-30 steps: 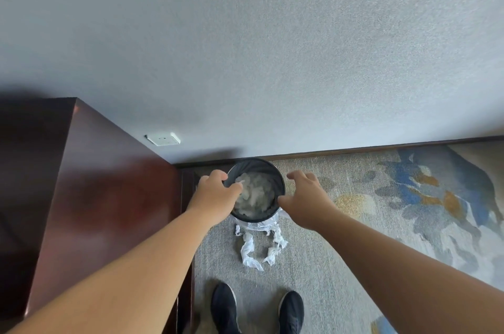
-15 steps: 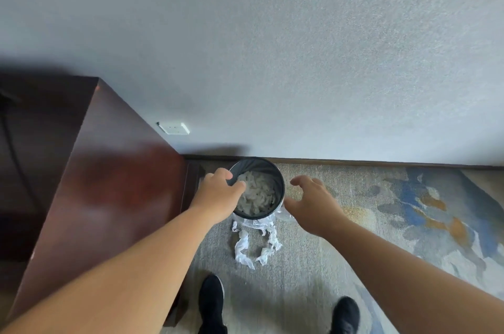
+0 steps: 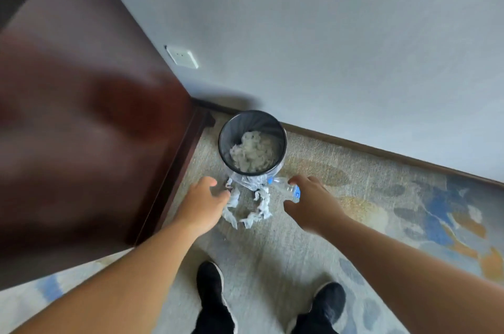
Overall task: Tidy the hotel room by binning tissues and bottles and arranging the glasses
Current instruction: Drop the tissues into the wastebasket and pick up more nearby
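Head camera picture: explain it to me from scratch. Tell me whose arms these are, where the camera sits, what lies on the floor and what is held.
There is no machine here. These are a person's two bare arms, filmed by one wide camera worn on the head and looking down. That is why their black shoes show at the bottom.

On the carpet stands a round bin with crumpled white paper inside, next to a dark wooden cabinet. In front of the bin lie loose tissues and a clear bottle with a blue label.

The left hand is by the tissues and does not plainly grip anything. The right hand has its fingers over the bottle. The picture is too blurred to tell whether it grips the bottle.
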The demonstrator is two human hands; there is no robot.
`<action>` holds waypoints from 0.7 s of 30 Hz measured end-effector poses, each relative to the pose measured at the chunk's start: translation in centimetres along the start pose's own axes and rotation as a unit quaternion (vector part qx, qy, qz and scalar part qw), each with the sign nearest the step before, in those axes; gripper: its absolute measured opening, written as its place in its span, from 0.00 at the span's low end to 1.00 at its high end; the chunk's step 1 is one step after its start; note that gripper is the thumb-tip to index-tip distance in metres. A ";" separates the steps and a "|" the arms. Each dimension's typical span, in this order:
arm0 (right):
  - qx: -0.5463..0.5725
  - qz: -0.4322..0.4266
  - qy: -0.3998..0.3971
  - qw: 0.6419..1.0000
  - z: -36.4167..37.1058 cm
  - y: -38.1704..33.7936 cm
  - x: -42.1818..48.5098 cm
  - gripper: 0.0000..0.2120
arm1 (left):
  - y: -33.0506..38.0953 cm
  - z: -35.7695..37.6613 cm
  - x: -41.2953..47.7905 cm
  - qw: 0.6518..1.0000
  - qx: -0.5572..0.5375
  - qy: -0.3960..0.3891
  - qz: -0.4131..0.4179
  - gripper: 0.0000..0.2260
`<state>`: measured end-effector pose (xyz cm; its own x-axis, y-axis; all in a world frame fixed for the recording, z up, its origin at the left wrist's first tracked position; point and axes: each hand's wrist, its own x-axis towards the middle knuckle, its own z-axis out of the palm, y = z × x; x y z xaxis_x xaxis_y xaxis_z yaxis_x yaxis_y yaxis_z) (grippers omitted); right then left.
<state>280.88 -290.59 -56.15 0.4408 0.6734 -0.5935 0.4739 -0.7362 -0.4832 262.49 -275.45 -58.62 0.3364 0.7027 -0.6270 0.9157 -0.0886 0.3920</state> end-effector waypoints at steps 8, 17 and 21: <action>-0.018 0.014 -0.029 0.999 12.9 6.2 7.9 0.26 | -9.6 10.9 8.3 0.999 0.025 -0.035 -0.012 0.24; -0.036 -0.003 -0.027 0.999 26.7 12.4 20.3 0.27 | -18.5 21.3 21.8 0.970 0.226 -0.061 0.065 0.35; -0.038 -0.010 -0.016 0.999 30.0 14.2 24.2 0.26 | -20.3 24.7 27.1 0.976 0.201 -0.036 0.075 0.35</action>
<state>275.40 -286.76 -96.72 0.4060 0.6849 -0.6050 0.5397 -0.7139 -0.4461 258.48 -272.07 -100.17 0.4752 0.6104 -0.6337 0.8620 -0.4673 0.1963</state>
